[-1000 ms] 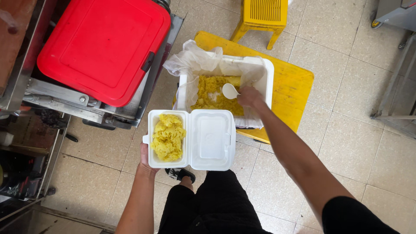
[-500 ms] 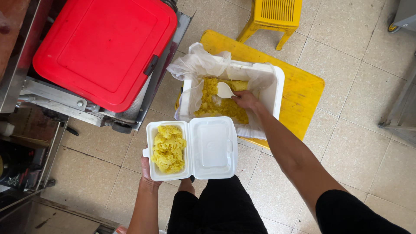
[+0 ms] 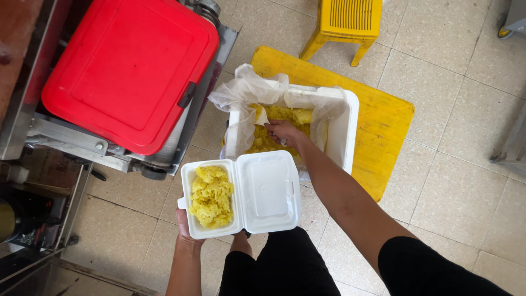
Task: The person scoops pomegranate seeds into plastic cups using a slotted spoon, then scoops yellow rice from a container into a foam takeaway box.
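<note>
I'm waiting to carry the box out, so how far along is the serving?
Partly done. The left hand holds the open foam clamshell from below; its left half already carries a mound of yellow rice. In hand: the right hand is down in the lined white foam cooler, gripping a white scoop in the rice there. Left: the clamshell's lid half is bare and not yet folded shut.

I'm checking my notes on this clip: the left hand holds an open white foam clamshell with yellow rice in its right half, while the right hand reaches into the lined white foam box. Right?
Not quite. In the head view the yellow rice fills the left half of the open foam clamshell; the right half is bare. The rest stands: the left hand holds it from beneath, and the right hand reaches into the lined white foam box.
</note>
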